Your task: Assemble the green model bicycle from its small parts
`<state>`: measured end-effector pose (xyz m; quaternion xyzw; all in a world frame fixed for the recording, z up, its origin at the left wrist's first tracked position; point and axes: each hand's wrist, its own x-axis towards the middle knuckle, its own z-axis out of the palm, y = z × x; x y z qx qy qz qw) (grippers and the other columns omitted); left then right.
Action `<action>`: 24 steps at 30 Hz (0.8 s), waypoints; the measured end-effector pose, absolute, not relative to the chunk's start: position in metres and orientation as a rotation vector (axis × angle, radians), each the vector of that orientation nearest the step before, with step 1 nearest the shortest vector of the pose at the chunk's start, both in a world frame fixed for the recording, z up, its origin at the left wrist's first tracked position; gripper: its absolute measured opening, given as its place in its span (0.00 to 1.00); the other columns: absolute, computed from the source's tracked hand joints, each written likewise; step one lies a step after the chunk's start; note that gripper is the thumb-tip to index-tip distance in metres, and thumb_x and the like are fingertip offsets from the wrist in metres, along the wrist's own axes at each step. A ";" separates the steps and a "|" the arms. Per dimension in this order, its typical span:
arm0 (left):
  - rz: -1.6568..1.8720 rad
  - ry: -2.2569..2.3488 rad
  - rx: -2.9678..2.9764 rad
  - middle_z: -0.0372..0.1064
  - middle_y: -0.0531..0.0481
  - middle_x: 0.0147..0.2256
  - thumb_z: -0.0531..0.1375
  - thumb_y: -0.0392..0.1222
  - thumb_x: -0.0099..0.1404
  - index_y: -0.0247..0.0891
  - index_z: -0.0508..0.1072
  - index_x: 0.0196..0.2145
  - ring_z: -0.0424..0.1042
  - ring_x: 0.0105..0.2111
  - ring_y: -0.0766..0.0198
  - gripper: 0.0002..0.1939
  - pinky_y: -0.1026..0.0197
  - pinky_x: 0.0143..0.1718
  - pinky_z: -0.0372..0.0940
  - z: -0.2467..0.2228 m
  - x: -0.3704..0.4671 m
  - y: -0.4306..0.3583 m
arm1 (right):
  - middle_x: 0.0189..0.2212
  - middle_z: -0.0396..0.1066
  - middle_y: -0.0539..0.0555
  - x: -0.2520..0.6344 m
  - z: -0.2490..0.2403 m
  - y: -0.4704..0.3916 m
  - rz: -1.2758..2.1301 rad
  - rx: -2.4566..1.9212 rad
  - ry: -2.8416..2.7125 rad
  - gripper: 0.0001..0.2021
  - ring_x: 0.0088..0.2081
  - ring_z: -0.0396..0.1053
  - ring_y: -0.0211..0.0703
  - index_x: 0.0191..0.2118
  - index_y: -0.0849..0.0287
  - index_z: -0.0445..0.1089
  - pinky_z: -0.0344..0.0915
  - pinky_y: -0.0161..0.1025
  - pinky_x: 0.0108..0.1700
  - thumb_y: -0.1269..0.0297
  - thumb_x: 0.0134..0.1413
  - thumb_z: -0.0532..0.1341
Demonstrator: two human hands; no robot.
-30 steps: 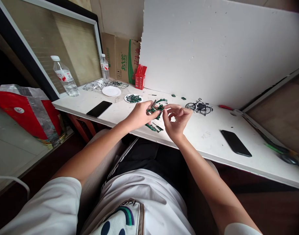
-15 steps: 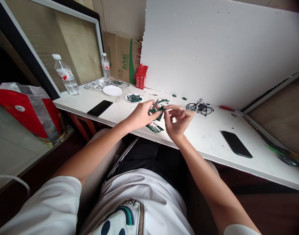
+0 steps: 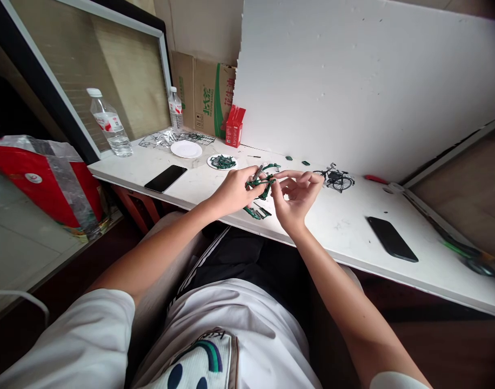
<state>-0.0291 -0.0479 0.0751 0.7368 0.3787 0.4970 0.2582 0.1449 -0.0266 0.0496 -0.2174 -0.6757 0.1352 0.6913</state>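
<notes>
My left hand is closed around a dark green plastic model piece, with grey bits showing near the thumb and fingers. From the other side, the thumb and index finger of my right hand pinch a small green part at the model's right edge; whether it is separate or joined cannot be seen. Its other fingers are loosely curled. Below the hands, more green and grey parts lie by the table's front edge. Another green curved part shows just behind the fingers.
A black model bicycle stands behind my right hand. Behind my left are a small plate of green parts, a white plate and a red box. Phones lie on both sides. Two water bottles stand at left.
The right hand's fingers have shifted slightly at the model's right edge, still pinching there. My left hand keeps its hold almost unmoved.
</notes>
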 end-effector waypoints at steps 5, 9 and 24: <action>1.379 1.027 2.016 0.79 0.47 0.39 0.62 0.48 0.71 0.38 0.74 0.45 0.73 0.18 0.68 0.11 0.66 0.18 0.63 0.071 -0.030 -0.044 | 0.46 0.71 0.52 0.150 0.052 -0.021 0.485 -0.534 -1.510 0.24 0.29 0.70 0.34 0.50 0.46 0.55 0.69 0.33 0.24 0.47 0.61 0.70; 1.413 1.014 2.053 0.79 0.47 0.38 0.63 0.48 0.71 0.39 0.75 0.45 0.75 0.22 0.65 0.12 0.65 0.20 0.67 0.067 -0.030 -0.040 | 0.53 0.72 0.55 0.155 0.050 -0.012 0.640 -0.528 -1.581 0.23 0.31 0.73 0.37 0.53 0.47 0.61 0.68 0.34 0.21 0.46 0.61 0.70; 1.381 1.180 2.276 0.76 0.51 0.29 0.63 0.44 0.69 0.39 0.74 0.39 0.77 0.27 0.62 0.06 0.64 0.31 0.67 0.077 -0.032 -0.045 | 0.49 0.76 0.56 0.159 0.048 -0.007 0.762 -0.519 -1.600 0.27 0.46 0.79 0.49 0.56 0.46 0.60 0.73 0.38 0.25 0.44 0.59 0.71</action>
